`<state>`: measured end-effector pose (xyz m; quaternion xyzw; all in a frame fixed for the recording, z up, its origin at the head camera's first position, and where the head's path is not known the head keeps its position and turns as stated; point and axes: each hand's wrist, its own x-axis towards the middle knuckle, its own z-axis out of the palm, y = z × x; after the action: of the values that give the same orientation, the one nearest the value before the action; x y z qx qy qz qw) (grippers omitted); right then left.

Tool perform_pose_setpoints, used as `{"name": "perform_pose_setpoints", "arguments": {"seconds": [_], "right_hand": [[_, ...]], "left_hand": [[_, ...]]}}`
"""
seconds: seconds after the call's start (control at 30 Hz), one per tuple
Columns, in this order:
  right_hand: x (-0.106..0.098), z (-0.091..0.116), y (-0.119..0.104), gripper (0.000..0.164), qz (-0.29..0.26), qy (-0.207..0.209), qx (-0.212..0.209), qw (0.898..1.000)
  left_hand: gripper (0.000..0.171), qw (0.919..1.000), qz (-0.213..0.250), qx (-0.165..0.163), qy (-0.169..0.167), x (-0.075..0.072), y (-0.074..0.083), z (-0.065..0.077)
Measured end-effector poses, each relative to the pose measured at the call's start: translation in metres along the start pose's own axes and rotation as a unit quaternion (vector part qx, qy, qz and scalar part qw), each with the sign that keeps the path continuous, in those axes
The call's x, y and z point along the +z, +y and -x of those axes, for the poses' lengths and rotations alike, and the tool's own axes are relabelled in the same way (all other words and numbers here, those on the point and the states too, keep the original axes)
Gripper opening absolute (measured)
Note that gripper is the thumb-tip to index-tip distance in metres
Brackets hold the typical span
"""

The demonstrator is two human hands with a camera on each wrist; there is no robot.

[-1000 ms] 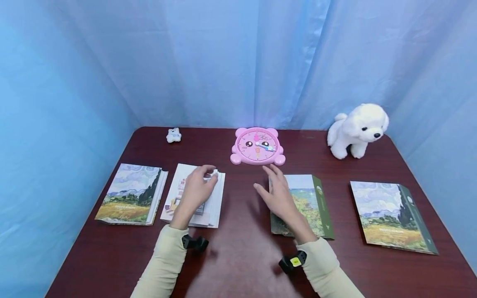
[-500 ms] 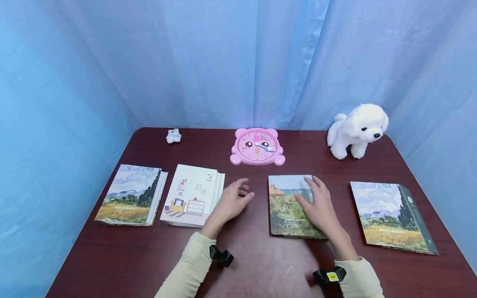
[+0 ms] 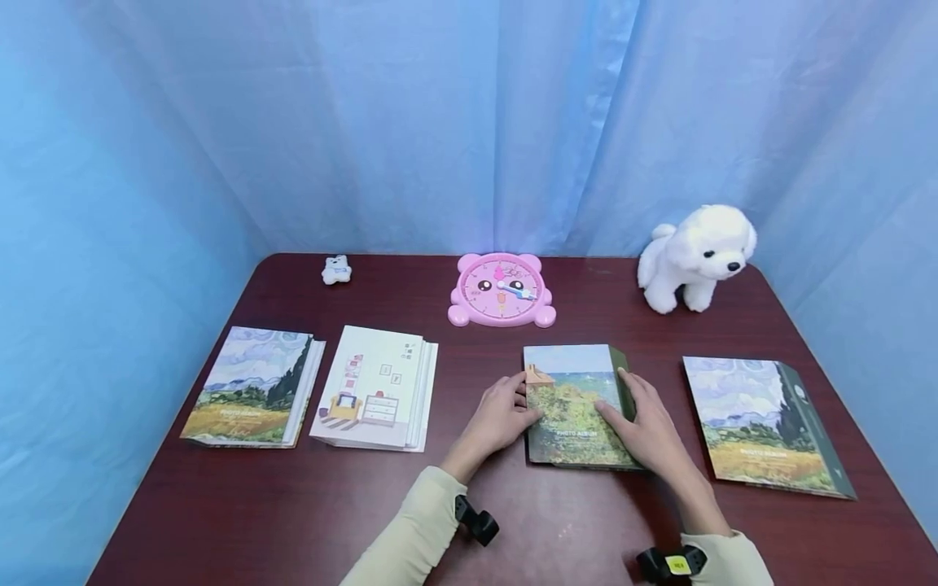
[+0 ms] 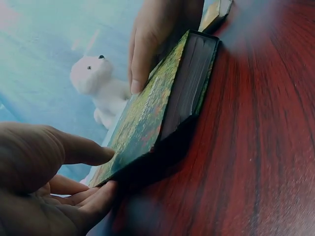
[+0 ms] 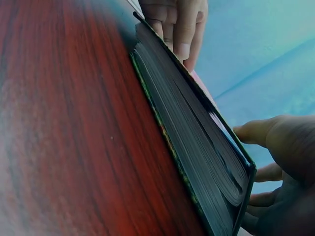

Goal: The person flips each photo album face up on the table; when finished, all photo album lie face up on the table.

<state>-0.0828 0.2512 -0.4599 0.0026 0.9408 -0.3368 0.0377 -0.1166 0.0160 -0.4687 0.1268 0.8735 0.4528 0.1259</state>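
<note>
A photo album (image 3: 570, 395) with a painted garden and sea on its cover lies flat on the dark red table (image 3: 293, 509). My left hand (image 3: 501, 417) holds its left edge, the thumb on the cover and the fingers at the side, as the left wrist view shows. At the green spine, my right hand (image 3: 648, 425) grips the opposite side, its thumb on the cover and its fingers along the spine. Dark page edges of the album (image 5: 179, 118) show in the right wrist view, with the near side resting on the table.
To the left lie a white album (image 3: 374, 382) with a furniture drawing and a wheat-field album (image 3: 245, 387). Another wheat-field album (image 3: 758, 427) is at the right. Behind stand a small bear figure (image 3: 337, 269), a pink toy clock (image 3: 501, 290) and a white plush dog (image 3: 696, 256).
My left hand has left the white album and moved right to the garden album's left edge. My right hand has shifted right and come to hold the spine side. The albums stay in place.
</note>
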Motion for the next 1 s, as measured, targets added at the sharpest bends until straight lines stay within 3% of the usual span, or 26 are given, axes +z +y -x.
{"name": "perform_pose_setpoints", "arguments": {"seconds": [0.17,0.3,0.57,0.8,1.0], "right_hand": [[-0.001,0.000,0.001,0.073,-0.018,0.012,-0.001,1.000],[-0.002,0.001,0.002,0.074,-0.063,0.003,0.013,0.998],[-0.010,0.004,-0.005,0.076,-0.192,-0.022,0.034,0.981],[-0.019,0.006,-0.022,0.067,-0.171,0.002,-0.014,0.985],[-0.023,0.007,-0.032,0.065,-0.142,0.003,-0.018,0.990]], "left_hand": [[0.066,1.0000,0.001,0.008,0.002,0.000,0.000,0.001],[0.066,0.9998,0.001,0.019,-0.001,0.002,0.002,0.001],[0.061,0.9999,-0.005,0.005,-0.010,0.003,0.007,-0.001],[0.062,0.9983,-0.055,-0.016,-0.003,0.000,0.016,-0.003],[0.064,0.9967,-0.077,-0.026,-0.009,-0.001,0.021,-0.003]]}}
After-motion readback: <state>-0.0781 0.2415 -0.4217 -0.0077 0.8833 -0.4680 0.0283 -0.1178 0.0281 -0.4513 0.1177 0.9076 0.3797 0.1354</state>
